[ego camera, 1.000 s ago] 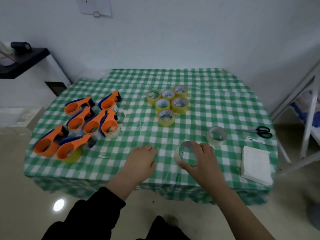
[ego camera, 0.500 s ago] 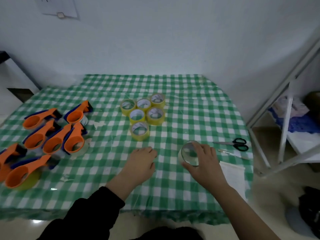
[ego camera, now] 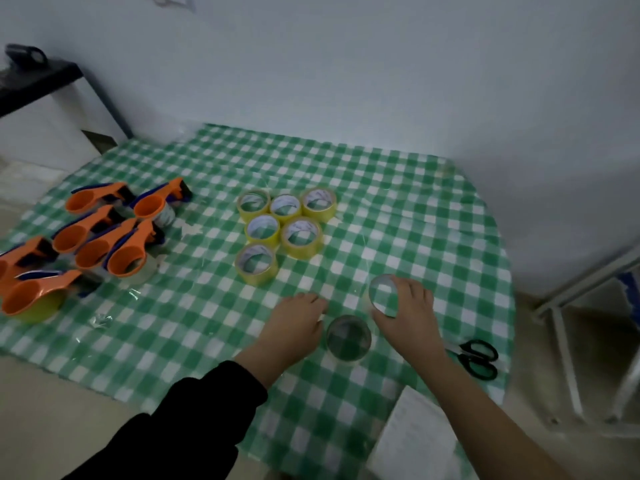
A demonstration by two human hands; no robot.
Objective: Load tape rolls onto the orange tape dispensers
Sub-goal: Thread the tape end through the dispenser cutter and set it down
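Near bench [ego camera: 415, 209] front edge: clear tape roll [ego camera: 381, 295] tipped on edge, right hand [ego camera: 410, 315] curled round it. Second clear roll [ego camera: 348, 337] flat between hands. Left hand [ego camera: 294, 325] relaxed on cloth, holding nothing, nearer orange dispensers [ego camera: 104, 244], well off to left.

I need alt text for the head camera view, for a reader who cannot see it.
A person's right hand grips a clear tape roll over a green checked tablecloth, while the left hand rests beside a second clear roll. Six yellow tape rolls sit further back; orange tape dispensers lie at the left, black scissors at the right.
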